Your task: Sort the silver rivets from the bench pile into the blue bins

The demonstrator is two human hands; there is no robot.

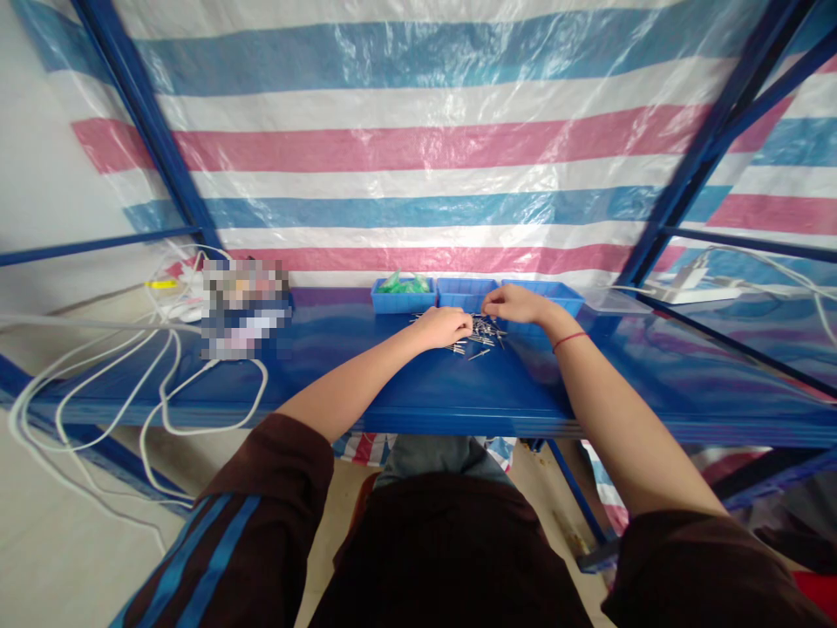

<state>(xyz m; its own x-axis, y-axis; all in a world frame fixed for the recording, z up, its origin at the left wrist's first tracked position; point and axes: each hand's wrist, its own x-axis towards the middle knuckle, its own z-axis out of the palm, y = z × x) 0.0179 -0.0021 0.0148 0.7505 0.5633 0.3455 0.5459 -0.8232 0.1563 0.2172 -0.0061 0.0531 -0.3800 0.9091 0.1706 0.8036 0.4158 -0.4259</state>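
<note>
The pile of small metal pins (487, 331) lies on the blue table (425, 392); the left hand (445, 327) curls over its left side, fingers bent together, and the right hand (518, 305) is at its far right edge, fingers drawn in; whether either clamps a pin I cannot tell; behind the pile, three blue bins (404, 303) stand side by side, green pieces (404, 284) in the left one

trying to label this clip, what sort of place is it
Probably a small workshop or makeshift packing spot: a blue metal bench holds a pile of small metal pins beside blue bins, with striped plastic sheeting hung behind.
</note>
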